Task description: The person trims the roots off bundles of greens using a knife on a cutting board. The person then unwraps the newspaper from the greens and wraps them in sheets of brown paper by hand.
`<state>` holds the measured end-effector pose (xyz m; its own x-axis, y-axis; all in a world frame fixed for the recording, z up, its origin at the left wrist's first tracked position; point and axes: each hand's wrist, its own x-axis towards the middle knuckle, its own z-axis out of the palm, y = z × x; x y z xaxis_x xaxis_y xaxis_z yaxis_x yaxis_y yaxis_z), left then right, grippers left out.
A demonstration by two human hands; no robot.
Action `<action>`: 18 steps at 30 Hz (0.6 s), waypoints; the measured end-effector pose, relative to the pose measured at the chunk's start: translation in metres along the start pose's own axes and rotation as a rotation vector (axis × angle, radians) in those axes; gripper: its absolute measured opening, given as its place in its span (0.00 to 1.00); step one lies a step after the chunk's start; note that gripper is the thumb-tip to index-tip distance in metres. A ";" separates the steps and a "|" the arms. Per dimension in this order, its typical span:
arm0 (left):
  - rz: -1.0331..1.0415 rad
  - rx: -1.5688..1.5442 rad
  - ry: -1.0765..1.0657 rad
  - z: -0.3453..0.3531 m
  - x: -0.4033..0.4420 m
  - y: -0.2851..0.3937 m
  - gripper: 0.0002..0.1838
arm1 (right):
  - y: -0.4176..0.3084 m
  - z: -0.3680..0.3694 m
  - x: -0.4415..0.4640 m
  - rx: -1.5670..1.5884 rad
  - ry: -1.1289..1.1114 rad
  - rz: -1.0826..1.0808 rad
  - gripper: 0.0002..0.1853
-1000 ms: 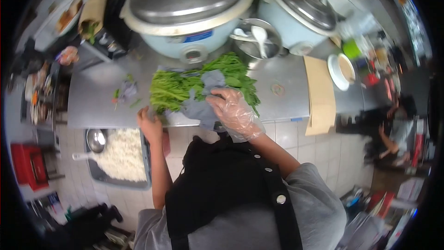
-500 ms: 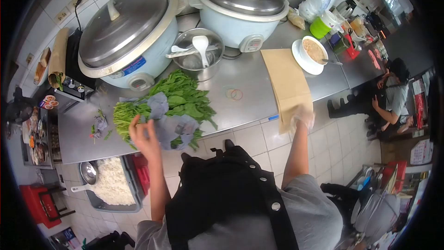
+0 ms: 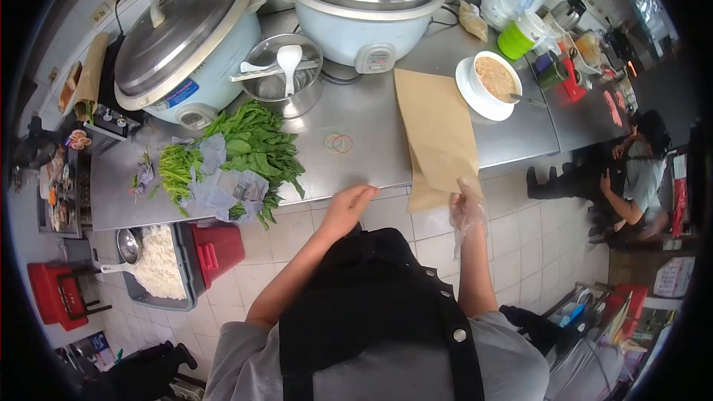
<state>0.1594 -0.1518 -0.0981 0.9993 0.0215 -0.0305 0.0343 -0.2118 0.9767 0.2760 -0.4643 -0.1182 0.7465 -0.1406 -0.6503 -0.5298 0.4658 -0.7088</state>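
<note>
My right hand [image 3: 468, 210], in a clear plastic glove, pinches the near right corner of a sheet of brown paper [image 3: 440, 119] that overhangs the counter's front edge. My bare left hand [image 3: 350, 208] is at the counter edge left of the paper, its fingers together and bent, with nothing seen in them. Leafy greens [image 3: 256, 145] lie on the steel counter [image 3: 356, 167] to the left, partly wrapped in greyish paper [image 3: 215, 189]. Rubber bands [image 3: 338, 142] rest between the greens and the brown paper.
Two rice cookers [image 3: 364, 15] stand at the back beside a metal pot [image 3: 282, 82] with white spoons. A bowl of soup [image 3: 496, 78] sits on a plate to the right. Below left is a grey tub of rice [image 3: 160, 263]. People [image 3: 631, 171] are at the far right.
My right hand left the greens and took hold of the brown paper's corner. My left hand moved right, away from the greens. The view has shifted to the right.
</note>
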 end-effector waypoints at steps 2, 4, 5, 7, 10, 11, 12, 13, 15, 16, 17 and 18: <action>-0.262 -0.485 -0.098 0.022 0.007 -0.001 0.26 | 0.012 0.012 -0.035 -0.061 -0.037 0.075 0.13; -0.375 -0.607 -0.104 0.034 0.012 0.005 0.30 | 0.001 0.028 -0.070 -0.367 -0.174 0.140 0.16; -0.493 -0.740 -0.086 0.041 0.018 0.007 0.35 | -0.018 0.033 -0.083 -0.767 -0.217 0.279 0.18; -0.501 -0.752 -0.055 0.054 0.020 0.001 0.35 | -0.045 0.021 -0.081 -0.950 -0.252 0.158 0.18; -0.478 -0.744 0.005 0.068 0.026 -0.024 0.33 | -0.089 -0.015 -0.008 -1.036 -0.346 -0.350 0.17; -0.448 -0.742 0.030 0.071 0.027 -0.029 0.30 | -0.106 -0.008 0.013 -1.137 -0.341 -0.634 0.16; -0.441 -0.737 0.029 0.072 0.025 -0.029 0.30 | -0.114 0.004 0.045 -0.678 -0.270 -0.442 0.15; -0.427 -0.701 0.118 0.075 0.024 -0.026 0.27 | -0.118 0.015 0.086 -0.224 -0.199 -0.246 0.15; -0.416 -0.671 0.287 0.081 0.029 -0.014 0.21 | -0.123 0.027 0.169 -0.108 -0.153 -0.179 0.15; -0.406 -0.674 0.297 0.084 0.034 -0.014 0.21 | -0.121 0.029 0.210 0.009 -0.100 -0.099 0.16; -0.415 -0.663 0.322 0.086 0.036 -0.016 0.21 | -0.106 0.025 0.256 -0.570 -0.044 -0.368 0.16; -0.424 -0.648 0.346 0.087 0.040 -0.017 0.22 | -0.098 0.023 0.289 -1.144 0.023 -0.637 0.16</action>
<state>0.1996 -0.2320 -0.1342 0.8395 0.2930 -0.4575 0.2842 0.4809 0.8295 0.5536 -0.5304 -0.2303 0.9904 -0.0796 -0.1134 -0.1369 -0.6872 -0.7135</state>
